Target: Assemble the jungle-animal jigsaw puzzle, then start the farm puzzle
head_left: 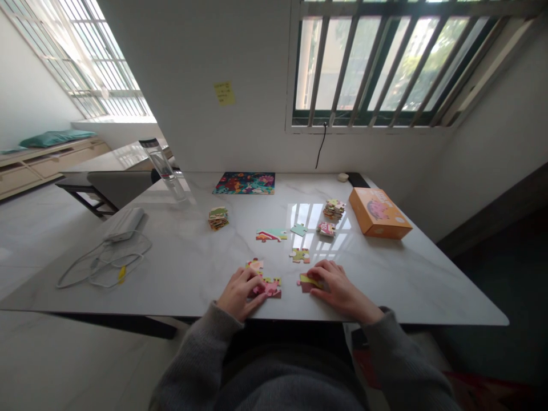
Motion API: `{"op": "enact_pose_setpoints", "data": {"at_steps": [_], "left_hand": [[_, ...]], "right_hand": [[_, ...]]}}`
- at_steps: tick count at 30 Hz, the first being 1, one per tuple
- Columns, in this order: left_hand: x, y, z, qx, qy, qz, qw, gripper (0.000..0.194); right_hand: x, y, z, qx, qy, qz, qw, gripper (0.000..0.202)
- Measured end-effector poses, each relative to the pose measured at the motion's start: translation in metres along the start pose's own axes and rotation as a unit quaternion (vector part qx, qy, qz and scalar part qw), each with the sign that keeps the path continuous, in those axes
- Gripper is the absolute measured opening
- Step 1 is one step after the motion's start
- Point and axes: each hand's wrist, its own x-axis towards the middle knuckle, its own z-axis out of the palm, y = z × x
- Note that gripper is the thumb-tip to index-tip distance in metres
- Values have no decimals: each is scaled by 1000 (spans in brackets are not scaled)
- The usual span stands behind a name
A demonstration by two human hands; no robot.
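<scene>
Near the front edge of the table, my left hand (242, 290) rests with bent fingers on a joined group of pink jigsaw puzzle pieces (273, 288), holding them against the top. My right hand (338, 287) grips a yellow and brown puzzle piece (305, 282), partly hidden under its fingers; a gap separates it from the pink group. Just beyond lies a loose green piece (299, 256). Farther back are a joined strip (270, 235) with red and white on it and a plain pale green piece (298, 229).
Stacks of puzzle pieces stand at left (218, 218) and right (334, 209), with a smaller pile (326, 229) nearby. An orange box (379, 214) sits at right, a colourful picture sheet (245, 183) at the back. Leftward are a glass bottle (159, 162), a white device (124, 224) and a cable (103, 283).
</scene>
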Motion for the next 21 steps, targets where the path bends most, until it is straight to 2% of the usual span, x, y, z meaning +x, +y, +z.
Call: {"op": "enact_pose_setpoints", "data": {"at_steps": [6,16,19,21], "left_hand": [[1,0,0,0,-1,4,1000,11],[1,-1,1,14,1,9,1000,14],[1,0,4,23,1,41,999,12],[1,3,9,20,-7,76,997,17]], "right_hand": [[6,-23,19,35,6,-65,997,47],[12,-33,25,-17,9,-87,996,25],[12,-34,24,-26,3,-89,996,21],[13,-34,24,-29,2,-89,996,19]]}}
